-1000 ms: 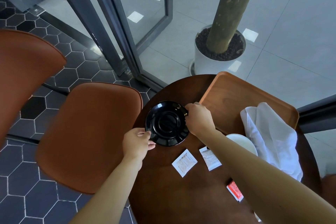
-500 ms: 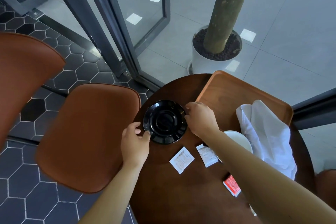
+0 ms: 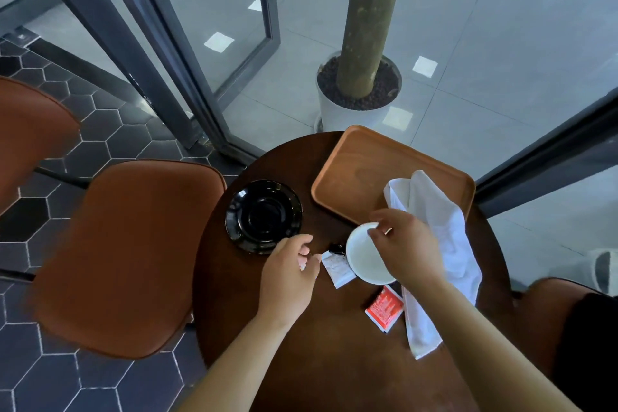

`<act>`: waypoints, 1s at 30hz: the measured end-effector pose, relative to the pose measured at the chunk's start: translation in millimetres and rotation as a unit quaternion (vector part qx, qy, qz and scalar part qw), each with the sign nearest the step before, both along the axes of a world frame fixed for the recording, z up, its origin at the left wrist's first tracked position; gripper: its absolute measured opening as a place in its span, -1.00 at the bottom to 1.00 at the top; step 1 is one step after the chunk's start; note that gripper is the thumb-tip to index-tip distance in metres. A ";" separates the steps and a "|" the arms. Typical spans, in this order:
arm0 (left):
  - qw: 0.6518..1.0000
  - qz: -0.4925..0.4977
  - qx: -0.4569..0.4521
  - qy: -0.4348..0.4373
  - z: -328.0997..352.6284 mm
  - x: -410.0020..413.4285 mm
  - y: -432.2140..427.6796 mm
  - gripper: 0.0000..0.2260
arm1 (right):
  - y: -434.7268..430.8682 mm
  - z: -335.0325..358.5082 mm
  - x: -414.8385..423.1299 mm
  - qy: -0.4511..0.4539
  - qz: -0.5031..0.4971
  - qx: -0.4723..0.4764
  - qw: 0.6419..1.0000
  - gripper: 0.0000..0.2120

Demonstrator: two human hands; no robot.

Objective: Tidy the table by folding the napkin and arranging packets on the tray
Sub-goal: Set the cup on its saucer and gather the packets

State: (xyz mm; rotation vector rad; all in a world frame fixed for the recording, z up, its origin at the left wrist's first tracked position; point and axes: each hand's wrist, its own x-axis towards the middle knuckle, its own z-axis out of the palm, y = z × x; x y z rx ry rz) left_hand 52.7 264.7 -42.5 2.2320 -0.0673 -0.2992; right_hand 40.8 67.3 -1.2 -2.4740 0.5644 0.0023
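Observation:
A white napkin [image 3: 438,231] lies crumpled, half on the wooden tray [image 3: 361,174] and half trailing over the dark round table [image 3: 334,361]. One white packet [image 3: 338,270] lies between my hands, and a red packet [image 3: 384,308] sits nearer me beside the napkin. My left hand [image 3: 290,278] curls down over a second white packet, of which only a pale sliver shows between thumb and fingers. My right hand [image 3: 406,246] pinches the far rim of a small white dish [image 3: 363,261] at the tray's near edge.
A black saucer [image 3: 264,216] sits on the table's left side, just beyond my left hand. A small dark object [image 3: 336,248] lies between saucer and dish. Brown chairs [image 3: 127,254] stand to the left, and a potted trunk [image 3: 359,87] stands behind the glass.
Both hands have left the black saucer. The left hand came back to the white packets and now covers one. The right hand moved right onto the white dish's rim.

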 end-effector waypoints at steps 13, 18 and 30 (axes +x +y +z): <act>0.978 -0.163 0.124 0.025 -8.0 24.6 -37.6 -0.65 | -30.7 -22.1 -57.1 0.076 -0.120 0.067 0.988 -0.81; 0.981 -0.157 0.104 0.047 -8.2 26.0 -35.7 -0.69 | -30.4 -24.9 -59.0 0.091 -0.121 0.091 0.984 -0.89; 0.982 -0.160 0.085 0.057 -10.4 21.5 -33.7 -0.78 | -23.9 -27.5 -57.5 0.089 -0.142 0.114 0.979 -0.84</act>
